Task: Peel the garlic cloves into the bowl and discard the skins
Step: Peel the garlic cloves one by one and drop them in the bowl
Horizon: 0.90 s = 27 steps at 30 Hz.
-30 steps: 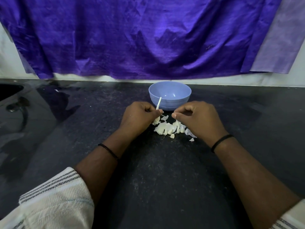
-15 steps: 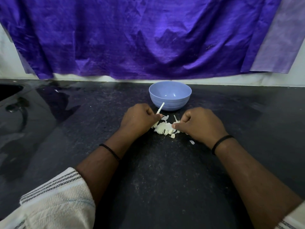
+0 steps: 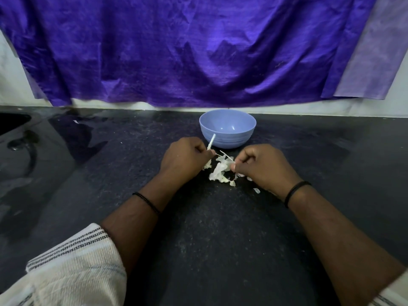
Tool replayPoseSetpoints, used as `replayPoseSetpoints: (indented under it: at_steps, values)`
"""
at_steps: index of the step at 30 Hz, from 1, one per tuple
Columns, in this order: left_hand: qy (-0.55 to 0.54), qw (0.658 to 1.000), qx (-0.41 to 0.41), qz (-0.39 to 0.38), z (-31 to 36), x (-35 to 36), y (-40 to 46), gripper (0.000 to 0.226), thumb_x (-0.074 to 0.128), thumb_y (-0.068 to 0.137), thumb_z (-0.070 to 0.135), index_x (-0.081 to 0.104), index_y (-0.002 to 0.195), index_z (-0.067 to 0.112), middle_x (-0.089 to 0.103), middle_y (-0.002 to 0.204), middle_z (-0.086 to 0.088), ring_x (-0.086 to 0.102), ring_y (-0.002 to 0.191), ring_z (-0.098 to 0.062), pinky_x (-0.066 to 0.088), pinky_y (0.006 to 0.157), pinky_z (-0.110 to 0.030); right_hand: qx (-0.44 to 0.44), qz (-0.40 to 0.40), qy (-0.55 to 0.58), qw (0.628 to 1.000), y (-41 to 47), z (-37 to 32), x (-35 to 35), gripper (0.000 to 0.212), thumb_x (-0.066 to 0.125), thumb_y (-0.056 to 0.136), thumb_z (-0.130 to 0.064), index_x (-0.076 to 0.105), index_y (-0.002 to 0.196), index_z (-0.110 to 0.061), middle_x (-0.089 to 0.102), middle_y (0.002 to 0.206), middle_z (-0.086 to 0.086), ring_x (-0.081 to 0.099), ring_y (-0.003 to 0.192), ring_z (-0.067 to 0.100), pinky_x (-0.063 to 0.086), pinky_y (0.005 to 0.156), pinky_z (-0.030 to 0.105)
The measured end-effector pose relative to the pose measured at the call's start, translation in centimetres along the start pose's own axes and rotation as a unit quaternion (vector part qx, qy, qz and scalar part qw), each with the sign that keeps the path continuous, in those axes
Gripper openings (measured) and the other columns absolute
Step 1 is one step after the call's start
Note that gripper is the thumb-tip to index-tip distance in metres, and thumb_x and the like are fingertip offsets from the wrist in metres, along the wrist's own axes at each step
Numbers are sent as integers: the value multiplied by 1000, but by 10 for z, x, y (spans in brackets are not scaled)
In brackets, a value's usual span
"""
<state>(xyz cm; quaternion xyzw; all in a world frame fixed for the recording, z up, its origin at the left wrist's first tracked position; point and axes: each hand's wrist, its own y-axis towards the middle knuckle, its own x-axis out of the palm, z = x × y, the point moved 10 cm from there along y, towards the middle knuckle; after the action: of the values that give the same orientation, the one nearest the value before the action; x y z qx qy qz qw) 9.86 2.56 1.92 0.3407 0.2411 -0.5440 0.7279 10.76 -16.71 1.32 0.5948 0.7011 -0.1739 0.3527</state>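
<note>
A light blue bowl point(image 3: 227, 129) stands on the dark counter, just behind my hands; nothing shows inside it. A small heap of white garlic skins point(image 3: 220, 171) lies on the counter between my hands. My left hand point(image 3: 185, 160) is closed around a garlic piece whose thin white stem point(image 3: 211, 142) sticks up toward the bowl. My right hand point(image 3: 262, 166) is curled, its fingertips pinching skin at the right edge of the heap. What lies inside either fist is hidden.
The black stone counter point(image 3: 209, 239) stretches all around. A dark sink edge point(image 3: 13, 122) sits at the far left. A purple cloth point(image 3: 187, 51) hangs on the wall behind the bowl. Loose skin flakes point(image 3: 256, 191) lie near my right wrist.
Both hands sank from above the heap down to the counter. My right hand pulled a little to the right, and the skin heap looks more spread out.
</note>
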Motion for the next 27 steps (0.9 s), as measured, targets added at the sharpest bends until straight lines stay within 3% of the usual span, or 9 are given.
replayPoseSetpoints:
  at_steps: [4, 7, 10, 14, 17, 20, 22, 25, 27]
  values:
    - [-125, 991, -37, 4, -10, 2, 2, 25, 75, 88, 35, 73, 73, 15, 70, 63, 1, 60, 54, -6, 48, 60, -26, -3, 30, -23, 999, 0, -1, -7, 14, 78, 84, -28, 72, 73, -23, 69, 67, -12, 60, 60, -2, 40, 57, 18]
    - [-234, 968, -88, -28, -20, 13, 3, 10, 81, 82, 18, 77, 77, 10, 69, 60, 0, 58, 51, -5, 46, 58, -25, -4, 33, -34, 999, 1, -1, -9, 7, 78, 83, -27, 71, 84, -26, 69, 75, -11, 62, 68, 0, 41, 59, 20]
    - [-237, 966, -99, -36, -24, 16, 4, 9, 85, 77, 14, 76, 77, 13, 72, 65, -3, 63, 57, -10, 51, 63, -29, 1, 12, -62, 998, 2, -1, -7, 18, 83, 79, -31, 68, 87, -29, 67, 76, -10, 63, 67, 3, 41, 57, 21]
    - [-236, 966, -92, -52, -19, 15, 2, 19, 88, 71, 12, 75, 84, 8, 75, 75, -9, 70, 67, -17, 59, 75, -36, 7, -10, -89, 996, 1, -2, -6, 15, 84, 79, -33, 72, 80, -25, 67, 70, -13, 62, 63, 0, 43, 57, 21]
    - [-280, 953, -97, -69, -13, 12, -2, 28, 87, 68, 6, 72, 91, 3, 75, 79, -12, 71, 68, -16, 58, 66, -29, 6, 7, -52, 999, 0, -3, -12, 16, 79, 84, -33, 73, 75, -23, 67, 65, -13, 58, 47, -5, 39, 47, 14]
    - [-300, 948, -90, -59, -8, 6, -4, 29, 87, 70, 10, 71, 93, 9, 73, 74, -2, 68, 64, -11, 53, 60, -25, 10, 19, -22, 1000, -1, -3, -17, 19, 74, 90, -30, 71, 76, -19, 63, 60, -11, 54, 38, -3, 34, 38, 9]
    - [-304, 949, -72, -35, -6, 1, -2, 33, 88, 71, 18, 71, 99, 10, 71, 70, 6, 66, 63, -6, 52, 61, -24, 11, 32, -26, 999, 0, -1, -18, 19, 72, 92, -29, 70, 78, -17, 61, 58, -10, 53, 37, -1, 34, 39, 10]
    - [-297, 954, -45, 14, -3, -6, -1, 32, 85, 77, 25, 69, 100, 10, 62, 55, 16, 56, 50, 5, 45, 51, -14, 11, 68, -23, 997, 2, 1, -21, 19, 70, 93, -28, 68, 78, -17, 69, 66, -7, 54, 42, 0, 40, 44, 17]
    - [-282, 958, -36, 43, -4, -9, -1, 32, 84, 79, 29, 68, 99, 10, 65, 65, 10, 57, 53, 4, 48, 55, -18, -1, 90, -6, 996, 1, -1, -22, 17, 71, 91, -26, 68, 77, -18, 69, 65, -8, 56, 46, -1, 39, 44, 12]
